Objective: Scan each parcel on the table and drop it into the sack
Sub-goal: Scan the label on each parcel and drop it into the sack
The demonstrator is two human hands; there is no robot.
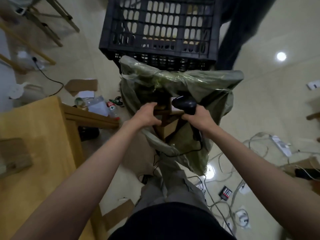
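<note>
Parcel (165, 118): a brown cardboard box with taped seams, located at frame centre inside the mouth of the sack (190, 87). One corner points toward 6 o'clock, so the box sits tilted; its long axis cannot be determined because the sack and the hands cover much of it.

Sack: grey-green woven material lined with thin, glossy, wrinkled clear film. The far rim runs from 9 to 3 o'clock just below the crate (161, 28). The near rim sags toward 6 o'clock.

Left hand (147, 115): fingers curled over the upper edge of the parcel, thumb on its near face, gripping it at the 9 o'clock side.

Right hand (197, 116): fingers wrapped round the grip of the scanner (186, 104). The scanner is black, smooth plastic, pistol-shaped. Its head points toward 10 o'clock at the parcel's top, and its grip runs down toward 5 o'clock. A black cable (181, 152) leaves the grip's base and loops over the sack's near rim.

Crate: black moulded plastic with rows of rounded slots, at 12 o'clock, behind the sack.

Table (34, 129): pale wood with a smooth top and a square corner, at 9 o'clock. A second cardboard box (13, 155) lies on it near the frame's left edge.

Floor (259, 101): glossy cream tile carrying loose cables, paper and cardboard scraps.
</note>
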